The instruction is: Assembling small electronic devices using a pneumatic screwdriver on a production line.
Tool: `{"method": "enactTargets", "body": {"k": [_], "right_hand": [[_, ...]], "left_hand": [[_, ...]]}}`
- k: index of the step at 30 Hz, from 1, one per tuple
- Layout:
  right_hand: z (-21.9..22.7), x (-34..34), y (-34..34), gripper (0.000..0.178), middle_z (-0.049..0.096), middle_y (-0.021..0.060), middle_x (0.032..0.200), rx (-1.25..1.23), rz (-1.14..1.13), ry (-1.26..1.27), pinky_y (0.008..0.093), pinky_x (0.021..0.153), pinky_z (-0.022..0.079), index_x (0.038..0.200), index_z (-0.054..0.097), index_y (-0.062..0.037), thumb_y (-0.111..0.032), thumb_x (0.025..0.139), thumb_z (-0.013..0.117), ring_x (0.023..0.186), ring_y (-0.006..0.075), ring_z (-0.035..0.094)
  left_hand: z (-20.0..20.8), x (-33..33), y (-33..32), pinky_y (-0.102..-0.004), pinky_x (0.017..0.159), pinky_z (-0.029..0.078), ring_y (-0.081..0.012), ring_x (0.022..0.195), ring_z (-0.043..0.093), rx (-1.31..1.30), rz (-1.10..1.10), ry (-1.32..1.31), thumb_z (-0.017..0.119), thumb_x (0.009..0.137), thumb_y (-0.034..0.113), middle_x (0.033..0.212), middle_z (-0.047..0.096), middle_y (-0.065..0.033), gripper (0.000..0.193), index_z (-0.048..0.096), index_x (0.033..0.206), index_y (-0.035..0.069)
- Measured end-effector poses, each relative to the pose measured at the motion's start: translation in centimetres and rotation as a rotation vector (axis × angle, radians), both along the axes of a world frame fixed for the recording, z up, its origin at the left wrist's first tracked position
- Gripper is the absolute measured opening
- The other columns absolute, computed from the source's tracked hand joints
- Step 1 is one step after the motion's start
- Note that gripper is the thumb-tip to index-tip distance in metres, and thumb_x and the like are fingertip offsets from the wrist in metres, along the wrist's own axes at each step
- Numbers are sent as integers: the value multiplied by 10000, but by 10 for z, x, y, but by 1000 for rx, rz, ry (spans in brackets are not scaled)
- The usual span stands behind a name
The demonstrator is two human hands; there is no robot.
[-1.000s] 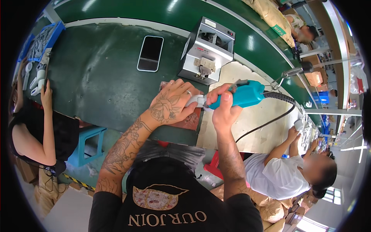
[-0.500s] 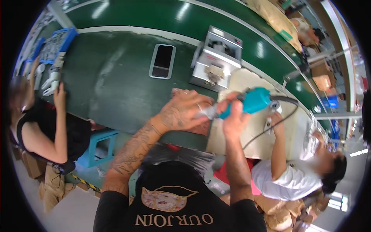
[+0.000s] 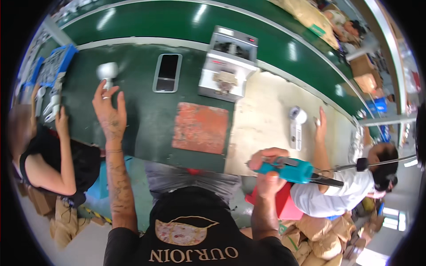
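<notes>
At the left of the green table, my left hand (image 3: 109, 113) has its fingers spread and its thumb held apart. Its fingertips are at the handle of a white device with a round head (image 3: 107, 71), like a handheld fan; the device is blurred. My right hand (image 3: 268, 175) is wrapped round a teal electric screwdriver (image 3: 295, 170), held low over the front edge of the pale work surface, its dark cord end pointing right. A worn reddish square mat (image 3: 200, 127) lies between my hands with nothing on it.
A phone-like device (image 3: 167, 73) and a grey metal machine (image 3: 228, 66) stand farther back. Another white device (image 3: 296, 126) lies on the pale surface (image 3: 262, 111), near a co-worker's hand (image 3: 320, 124). Another person sits at left by blue trays (image 3: 62, 60).
My hands have parted from over the mat. The left went far left to the white device; the right drew back toward me with the screwdriver. The view has shifted slightly.
</notes>
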State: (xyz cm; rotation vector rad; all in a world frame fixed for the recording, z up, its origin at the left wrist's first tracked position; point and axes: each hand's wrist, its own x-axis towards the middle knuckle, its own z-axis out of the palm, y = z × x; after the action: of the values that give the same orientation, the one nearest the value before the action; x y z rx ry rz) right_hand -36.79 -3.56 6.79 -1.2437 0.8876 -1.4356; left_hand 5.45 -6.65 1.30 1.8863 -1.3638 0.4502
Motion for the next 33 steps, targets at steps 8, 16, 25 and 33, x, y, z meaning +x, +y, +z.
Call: {"method": "enactTargets", "body": {"k": [8,16,25,33], "right_hand": [[5,-9,22,787,639,110,845,25,14,-22,309,671,499,1247,527,54,-567,869,827,749,177,619],[16,-30,49,809,658,111,874,17,-125,64,307,688,499,1291,507,39,-572,868,826,765,179,633],[15,-36,41,785,627,109,808,11,-160,179,336,653,512,1226,523,50,-615,894,775,713,207,619],[9,-19,17,699,669,108,910,59,-15,114,300,732,497,1291,548,52,-462,905,825,803,168,629]], "left_hand": [[3,-287,-73,-418,799,574,-296,851,711,47,-1041,520,767,924,353,973,717,-125,332,701,1078,67],[-14,-460,-123,-460,837,527,-269,974,710,625,-927,294,636,898,675,994,740,-92,661,697,1132,60],[-4,-400,-129,-484,888,541,-337,1048,689,584,-1007,420,636,860,367,1074,693,-148,437,652,1158,47],[-20,-340,-91,-448,852,537,-297,1039,622,79,-1117,202,700,886,245,1030,610,-117,261,635,1011,25]]}}
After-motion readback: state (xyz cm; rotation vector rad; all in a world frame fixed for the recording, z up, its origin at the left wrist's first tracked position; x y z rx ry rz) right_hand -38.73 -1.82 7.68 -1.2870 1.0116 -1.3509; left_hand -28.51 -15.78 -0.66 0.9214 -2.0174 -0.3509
